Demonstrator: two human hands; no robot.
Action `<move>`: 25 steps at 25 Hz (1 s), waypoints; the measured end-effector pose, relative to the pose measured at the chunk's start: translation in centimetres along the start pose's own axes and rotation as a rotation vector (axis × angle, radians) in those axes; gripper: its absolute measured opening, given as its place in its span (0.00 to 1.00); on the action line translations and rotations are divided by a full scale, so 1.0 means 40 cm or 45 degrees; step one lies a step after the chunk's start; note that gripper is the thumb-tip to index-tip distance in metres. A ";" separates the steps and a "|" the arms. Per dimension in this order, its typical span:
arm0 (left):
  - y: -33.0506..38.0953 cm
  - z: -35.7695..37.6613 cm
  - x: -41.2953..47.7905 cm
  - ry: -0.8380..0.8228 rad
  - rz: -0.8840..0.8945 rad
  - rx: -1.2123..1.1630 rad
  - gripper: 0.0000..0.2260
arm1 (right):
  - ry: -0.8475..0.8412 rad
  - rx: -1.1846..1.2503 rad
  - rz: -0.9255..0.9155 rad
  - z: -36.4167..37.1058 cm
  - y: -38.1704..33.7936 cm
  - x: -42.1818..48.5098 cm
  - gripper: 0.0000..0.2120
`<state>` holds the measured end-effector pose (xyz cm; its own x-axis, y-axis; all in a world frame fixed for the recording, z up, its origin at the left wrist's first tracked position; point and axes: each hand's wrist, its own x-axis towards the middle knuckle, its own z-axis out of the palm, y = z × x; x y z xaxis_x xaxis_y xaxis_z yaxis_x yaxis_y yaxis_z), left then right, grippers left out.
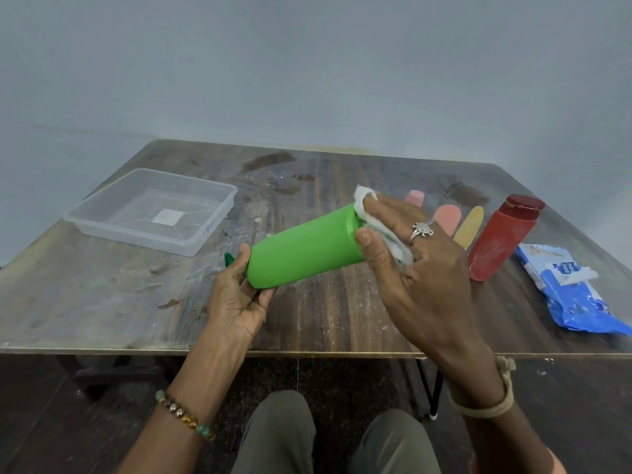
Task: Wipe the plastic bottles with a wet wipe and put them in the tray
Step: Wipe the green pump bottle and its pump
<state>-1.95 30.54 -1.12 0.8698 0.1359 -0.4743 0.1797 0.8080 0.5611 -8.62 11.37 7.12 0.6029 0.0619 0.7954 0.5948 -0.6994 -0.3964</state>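
The clear square plastic tray point(130, 234) lies well to the left of my left hand point(236, 299), no bottle in it yet. My left hand grips the smooth green plastic bottle point(304, 248) at its cap end, sideways in the air, so that my right hand point(420, 268) can pinch the white wet wipe point(362, 200) over its base.

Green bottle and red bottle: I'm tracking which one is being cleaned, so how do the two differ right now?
The green bottle lies sideways in the air; the red bottle stands on the table. The left hand grips the green bottle while the right hand holds a wet wipe against its base end; no hand touches the red bottle. Both are capped and outside the tray.
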 end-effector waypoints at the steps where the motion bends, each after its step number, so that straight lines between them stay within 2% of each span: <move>1: 0.001 0.002 -0.003 -0.009 -0.001 0.024 0.19 | -0.045 0.017 -0.001 -0.004 0.001 0.012 0.17; 5: 0.009 0.013 0.004 0.053 0.014 -0.039 0.17 | -0.182 -0.096 -0.134 0.005 -0.017 -0.002 0.20; 8: 0.009 0.013 0.012 0.065 0.034 -0.060 0.20 | -0.056 -0.226 -0.295 0.026 -0.018 -0.052 0.21; 11: -0.008 0.002 0.017 0.094 0.027 -0.057 0.24 | 0.075 -0.174 -0.345 0.027 -0.008 -0.054 0.16; 13: -0.007 0.002 0.016 0.077 0.016 -0.064 0.25 | 0.105 -0.127 -0.256 0.031 -0.010 -0.052 0.13; 17: -0.011 0.005 -0.002 0.055 0.030 -0.064 0.24 | -0.011 0.042 0.066 0.019 0.001 0.003 0.15; 19: -0.017 0.007 -0.008 0.058 0.016 -0.013 0.24 | -0.013 0.063 0.092 0.015 -0.009 0.024 0.15; 25: -0.008 0.012 0.000 0.113 -0.018 -0.094 0.15 | 0.053 -0.165 -0.314 0.057 -0.040 -0.051 0.18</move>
<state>-1.77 30.02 -0.97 0.8226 0.1719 -0.5420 0.1545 0.8497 0.5041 -9.60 13.97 5.08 0.4247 0.2143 0.8796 0.6462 -0.7523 -0.1287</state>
